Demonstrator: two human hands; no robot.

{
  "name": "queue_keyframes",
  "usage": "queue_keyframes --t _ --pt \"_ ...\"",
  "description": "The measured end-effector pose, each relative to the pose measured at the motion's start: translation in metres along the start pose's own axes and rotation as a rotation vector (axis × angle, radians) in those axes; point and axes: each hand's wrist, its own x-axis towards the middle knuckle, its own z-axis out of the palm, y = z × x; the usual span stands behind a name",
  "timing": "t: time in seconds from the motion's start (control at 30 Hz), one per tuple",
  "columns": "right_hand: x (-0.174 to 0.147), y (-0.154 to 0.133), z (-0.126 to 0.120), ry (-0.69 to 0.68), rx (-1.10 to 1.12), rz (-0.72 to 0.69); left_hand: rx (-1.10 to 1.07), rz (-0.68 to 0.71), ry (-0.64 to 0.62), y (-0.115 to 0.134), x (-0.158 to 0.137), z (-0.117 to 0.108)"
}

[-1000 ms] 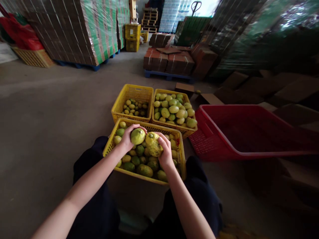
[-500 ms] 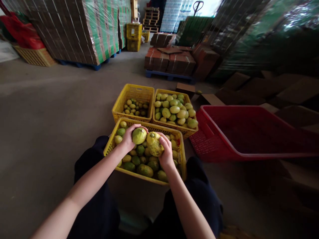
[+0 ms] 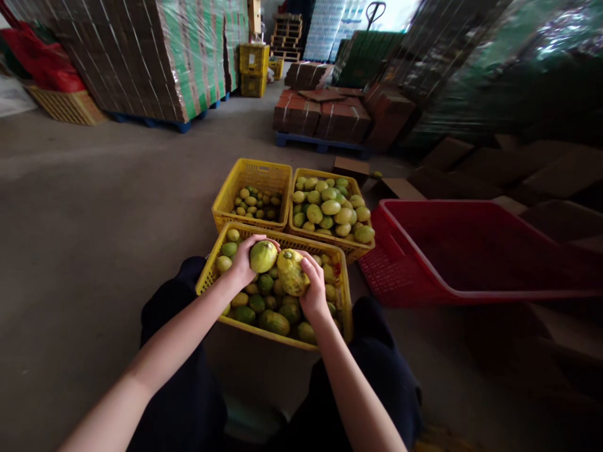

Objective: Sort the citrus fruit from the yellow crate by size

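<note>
My left hand (image 3: pixel 245 260) is closed around a smooth yellow-green lemon (image 3: pixel 263 257). In my right hand (image 3: pixel 315 284) is a larger, bumpy yellow lemon (image 3: pixel 292 273) with dark specks. The two fruits are held side by side above the near yellow crate (image 3: pixel 282 342), which has many green and yellow lemons (image 3: pixel 274 322) in it. Behind it on the right, another yellow crate (image 3: pixel 353 250) is heaped with lemons (image 3: pixel 330 208). The back left yellow crate (image 3: pixel 227 199) holds smaller lemons (image 3: pixel 251 201) low down inside.
To the right stands a big red plastic bin (image 3: pixel 400 267), with cardboard boxes (image 3: pixel 475 166) beyond it. Strapped cardboard stacks (image 3: pixel 320 116) rest on a blue pallet (image 3: pixel 306 141) ahead. A wrapped stack (image 3: pixel 198 63) rises at the back left, near stacked yellow crates (image 3: pixel 253 69).
</note>
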Motion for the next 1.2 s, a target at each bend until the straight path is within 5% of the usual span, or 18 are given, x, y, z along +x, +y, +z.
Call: queue_keyframes --t 0.87,1.07,1.2 --pt "0.000 0.002 0.003 0.042 0.067 0.069 -0.158 -0.081 0.071 -0.003 0.004 0.000" --pt "0.000 -0.006 0.014 0.099 0.289 0.155 -0.284 -0.149 0.137 0.000 0.003 -0.001" --pt "0.002 -0.014 0.014 0.075 0.434 0.330 -0.286 -0.141 0.189 0.002 0.003 -0.001"
